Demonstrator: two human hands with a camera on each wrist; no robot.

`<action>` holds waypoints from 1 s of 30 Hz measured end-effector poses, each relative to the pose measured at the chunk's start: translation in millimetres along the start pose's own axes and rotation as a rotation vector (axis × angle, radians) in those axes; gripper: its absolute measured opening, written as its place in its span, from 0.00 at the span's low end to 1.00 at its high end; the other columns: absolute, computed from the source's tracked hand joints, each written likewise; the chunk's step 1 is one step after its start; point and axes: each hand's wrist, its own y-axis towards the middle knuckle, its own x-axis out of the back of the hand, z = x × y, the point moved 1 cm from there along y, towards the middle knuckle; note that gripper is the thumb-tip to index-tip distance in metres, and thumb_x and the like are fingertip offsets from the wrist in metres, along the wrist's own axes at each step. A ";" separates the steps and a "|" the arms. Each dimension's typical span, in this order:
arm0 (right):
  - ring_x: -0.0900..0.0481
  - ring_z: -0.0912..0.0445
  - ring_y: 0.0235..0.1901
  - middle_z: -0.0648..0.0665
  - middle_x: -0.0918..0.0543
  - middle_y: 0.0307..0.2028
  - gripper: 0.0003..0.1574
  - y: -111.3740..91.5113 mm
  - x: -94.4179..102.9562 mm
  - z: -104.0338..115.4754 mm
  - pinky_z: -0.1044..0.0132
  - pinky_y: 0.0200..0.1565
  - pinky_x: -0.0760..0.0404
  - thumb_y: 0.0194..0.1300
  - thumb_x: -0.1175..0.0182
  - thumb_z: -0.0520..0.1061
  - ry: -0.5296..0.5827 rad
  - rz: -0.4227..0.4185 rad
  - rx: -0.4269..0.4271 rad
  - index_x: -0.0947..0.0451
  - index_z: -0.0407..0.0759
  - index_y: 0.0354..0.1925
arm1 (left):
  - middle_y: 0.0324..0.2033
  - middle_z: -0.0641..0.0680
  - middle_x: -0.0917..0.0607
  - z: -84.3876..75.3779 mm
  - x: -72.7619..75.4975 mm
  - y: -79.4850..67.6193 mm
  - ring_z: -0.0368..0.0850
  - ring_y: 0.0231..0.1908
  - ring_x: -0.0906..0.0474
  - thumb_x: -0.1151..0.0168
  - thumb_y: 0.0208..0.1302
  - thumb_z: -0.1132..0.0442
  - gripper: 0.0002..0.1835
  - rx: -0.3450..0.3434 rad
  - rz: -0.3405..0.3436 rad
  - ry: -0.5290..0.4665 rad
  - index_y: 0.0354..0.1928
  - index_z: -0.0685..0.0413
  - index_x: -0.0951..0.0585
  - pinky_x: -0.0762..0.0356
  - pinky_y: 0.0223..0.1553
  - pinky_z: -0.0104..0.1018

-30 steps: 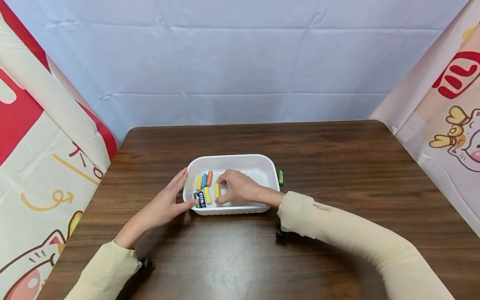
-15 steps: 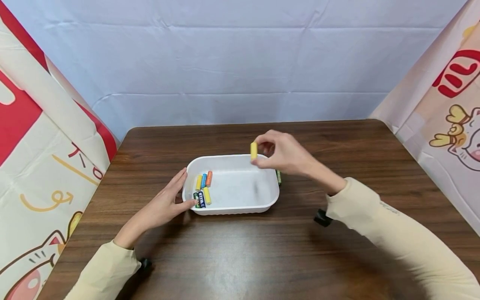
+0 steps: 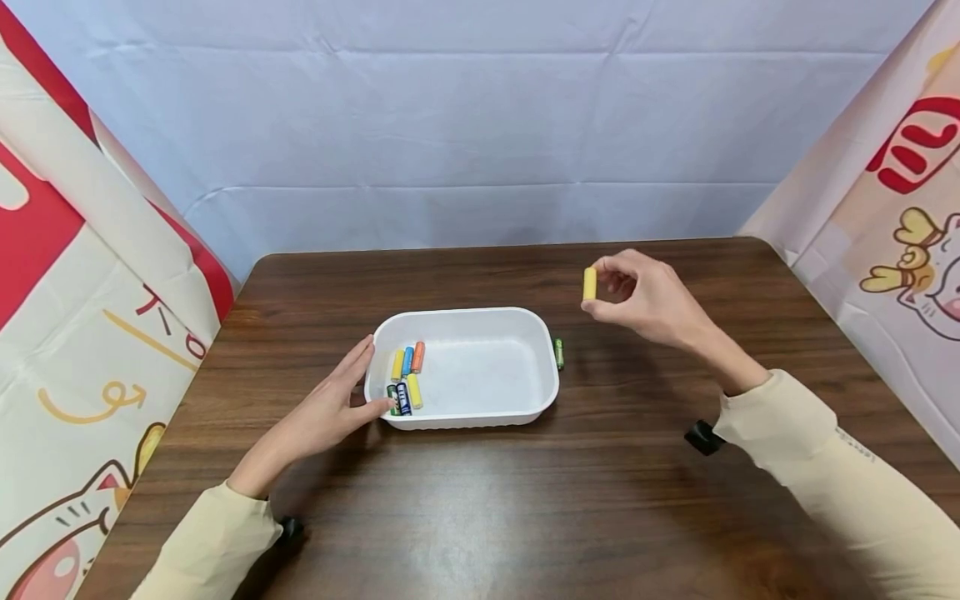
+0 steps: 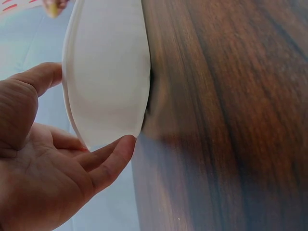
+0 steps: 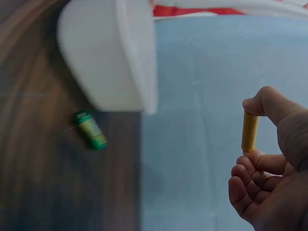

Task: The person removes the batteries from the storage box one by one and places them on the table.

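My right hand (image 3: pixel 652 300) pinches a yellow battery (image 3: pixel 589 284) upright between thumb and fingertips, raised above the table to the right of a white plastic tray (image 3: pixel 480 417). The right wrist view shows this yellow battery (image 5: pixel 250 131) held by its two ends. My left hand (image 3: pixel 322 417) holds the left end of the tray, thumb over the near rim and fingers along the outer end wall. Several batteries lie at the tray's left end: an orange battery (image 3: pixel 418 357), a blue battery (image 3: pixel 407 361), yellow ones, a dark blue battery (image 3: pixel 403 398) and a green one near the thumb.
A green battery (image 3: pixel 558 353) lies on the wooden table (image 3: pixel 465 508) just outside the tray's right end. A pale cloth (image 3: pixel 480 125) hangs behind the table, and printed cloths (image 3: pixel 907 250) hang at both sides.
My right hand has lifted the yellow battery out of the tray and carried it right, past the tray's right end. My left hand has stayed at the tray's left end.
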 end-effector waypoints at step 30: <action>0.25 0.51 0.38 0.43 0.21 0.37 0.20 -36.4 -74.7 -73.5 0.57 0.40 0.26 0.59 0.23 0.43 -0.053 0.221 -0.029 0.16 0.37 0.48 | 0.82 0.62 0.55 1.0 -1.5 1.0 0.60 0.75 0.44 0.32 0.72 0.53 0.50 0.008 0.002 -0.001 0.80 0.68 0.51 0.28 0.63 0.58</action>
